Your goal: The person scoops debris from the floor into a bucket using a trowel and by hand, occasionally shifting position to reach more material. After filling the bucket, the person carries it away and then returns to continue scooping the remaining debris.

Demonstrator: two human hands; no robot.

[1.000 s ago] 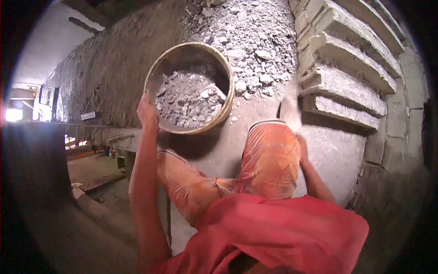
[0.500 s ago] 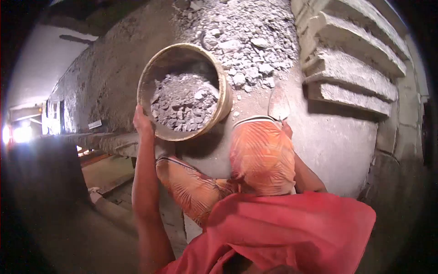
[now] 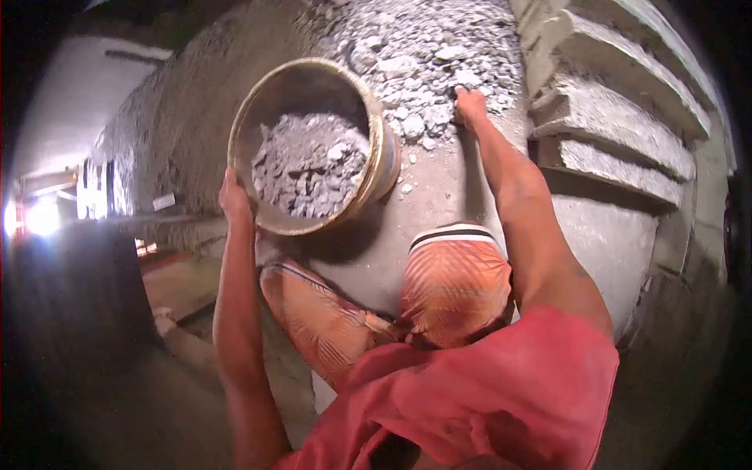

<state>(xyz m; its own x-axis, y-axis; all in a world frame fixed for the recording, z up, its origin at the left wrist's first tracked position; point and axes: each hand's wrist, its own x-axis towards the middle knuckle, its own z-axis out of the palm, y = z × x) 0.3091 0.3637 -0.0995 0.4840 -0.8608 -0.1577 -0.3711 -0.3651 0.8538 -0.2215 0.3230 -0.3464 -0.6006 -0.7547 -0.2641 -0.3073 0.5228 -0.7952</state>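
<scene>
The large round bucket [image 3: 384, 160] tilts toward me, with grey rubble [image 3: 309, 168] inside it. My left hand [image 3: 235, 196] is closed on the left side of its rim. My right hand [image 3: 471, 106] reaches out to the loose heap of broken grey stones [image 3: 415, 74], at its near right part. Its fingers are closed, but what they hold cannot be made out among the stones. No trowel blade can be told apart from the rubble.
Stacked concrete pieces [image 3: 619, 121] with rough edges stand at the right. A rough wall [image 3: 188, 117] runs along the upper left. My bent knees [image 3: 454, 286] are just below the bucket and heap. A bright opening [image 3: 43, 215] shows at far left.
My right hand, earlier beside my right knee with a trowel, has moved forward to the stone heap. My left hand stays on the bucket rim. The bucket appears slightly higher and further left in view.
</scene>
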